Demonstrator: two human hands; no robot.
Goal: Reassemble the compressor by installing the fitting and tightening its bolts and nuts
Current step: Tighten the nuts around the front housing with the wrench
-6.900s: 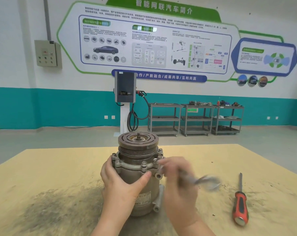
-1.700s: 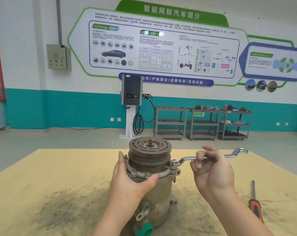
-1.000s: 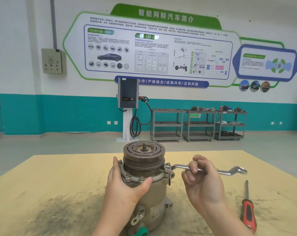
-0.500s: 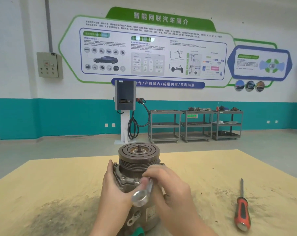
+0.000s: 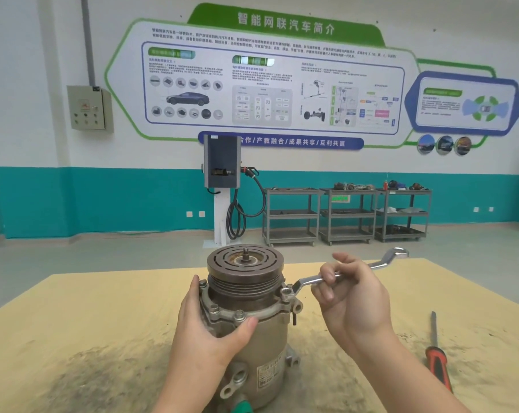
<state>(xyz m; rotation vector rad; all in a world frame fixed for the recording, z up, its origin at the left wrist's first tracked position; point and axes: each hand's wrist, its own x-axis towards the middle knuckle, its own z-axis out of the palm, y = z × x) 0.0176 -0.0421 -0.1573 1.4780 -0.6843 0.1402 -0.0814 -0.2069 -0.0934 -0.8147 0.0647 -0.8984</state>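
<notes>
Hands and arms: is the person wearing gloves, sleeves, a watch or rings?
Nothing that shows. The left hand and right hand are bare, with no gloves and no rings visible. Both forearms are uncovered down to the picture's bottom edge: no sleeves, watch or wristband in view. Fingernails look short and unpainted.

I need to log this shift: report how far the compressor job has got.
Done, by the look of it: bolts sit in the flange around the compressor. In hand: the left hand steadies the body while the right hand holds the wrench, its ring end on a right-side bolt. Left: I cannot tell which bolts are tight. The screwdriver lies unused.
</notes>
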